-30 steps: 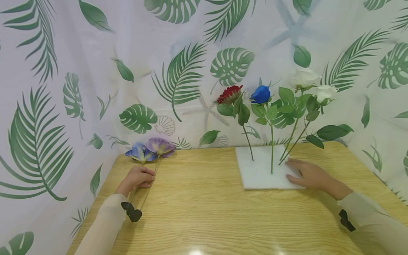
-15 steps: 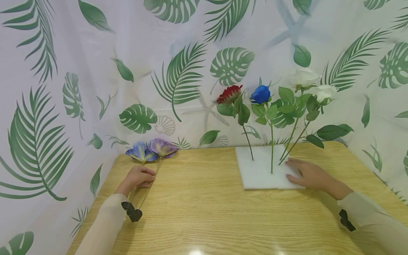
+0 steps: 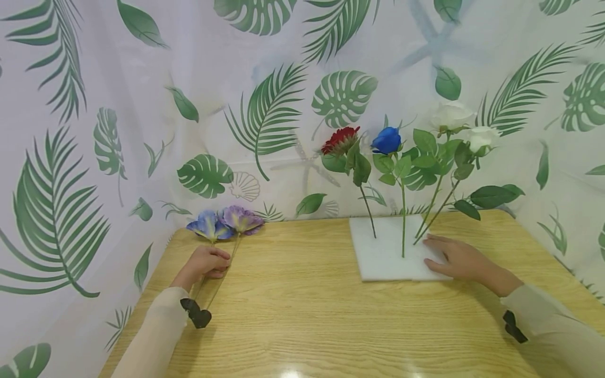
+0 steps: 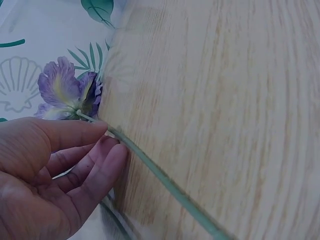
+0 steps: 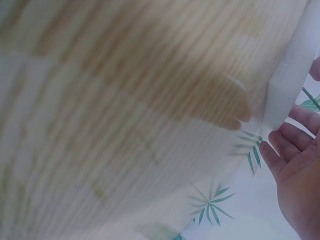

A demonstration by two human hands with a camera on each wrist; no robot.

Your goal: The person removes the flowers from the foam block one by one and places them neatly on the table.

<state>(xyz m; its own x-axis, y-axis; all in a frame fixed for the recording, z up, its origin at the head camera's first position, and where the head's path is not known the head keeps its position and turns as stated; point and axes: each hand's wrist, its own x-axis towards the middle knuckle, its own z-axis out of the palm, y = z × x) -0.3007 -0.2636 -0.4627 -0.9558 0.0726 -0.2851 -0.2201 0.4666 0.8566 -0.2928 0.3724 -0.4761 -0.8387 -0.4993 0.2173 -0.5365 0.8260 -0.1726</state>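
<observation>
At the table's left, my left hand (image 3: 206,264) pinches the thin green stem (image 4: 159,172) of a purple artificial flower (image 3: 240,219) between thumb and fingertips. A blue artificial flower (image 3: 208,226) lies beside it, its stem passing behind the hand. My right hand (image 3: 460,260) rests on the right edge of a white foam board (image 3: 385,265), fingers extended. Standing in the board are a red flower (image 3: 341,140), a blue rose (image 3: 387,140) and two white roses, the higher one (image 3: 452,115) left of the lower one (image 3: 483,139). The right wrist view shows fingertips at the foam's side (image 5: 285,85).
The wooden table (image 3: 302,315) ends at a white leaf-patterned curtain (image 3: 283,42) along the back and sides. Green leaves (image 3: 491,198) of a white rose spread out to the right, above the right hand.
The purple flower's head has shifted slightly to the right, its stem turning in the left hand. The right hand and foam board have stayed still.
</observation>
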